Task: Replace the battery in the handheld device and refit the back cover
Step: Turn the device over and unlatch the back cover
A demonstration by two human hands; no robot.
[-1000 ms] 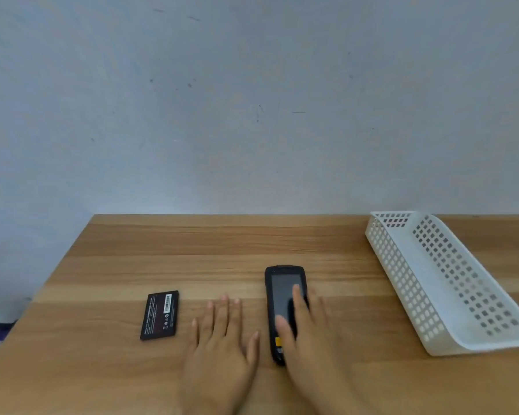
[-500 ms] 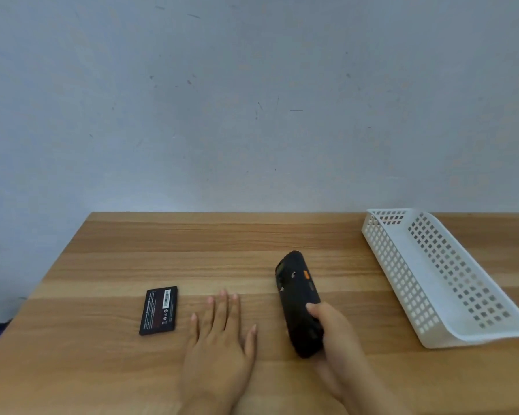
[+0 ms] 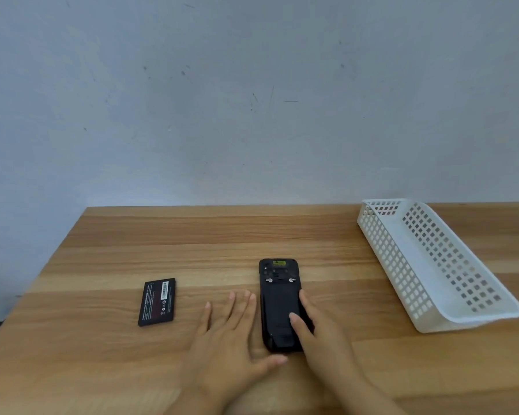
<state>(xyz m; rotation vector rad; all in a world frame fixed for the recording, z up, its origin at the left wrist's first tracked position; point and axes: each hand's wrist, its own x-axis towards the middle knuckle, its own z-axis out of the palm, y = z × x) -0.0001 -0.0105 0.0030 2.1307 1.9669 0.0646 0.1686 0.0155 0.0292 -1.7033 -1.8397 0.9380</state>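
The black handheld device lies back side up on the wooden table, its back cover on, with a yellow label and two round latches near its far end. My right hand grips its lower right side, thumb on the back and a finger along the right edge. My left hand lies flat on the table just left of the device, fingers spread, thumb by the device's near end, holding nothing. A loose black battery with a white barcode label lies flat further left.
A white perforated plastic basket lies at the right, running from the back edge toward me, with nothing visible inside. A grey wall stands right behind the table. The table's left edge runs diagonally at the left.
My right hand lifted the device off its screen-up position, turned it over and laid it down back side up. My left hand stayed flat, drifting slightly toward the device.
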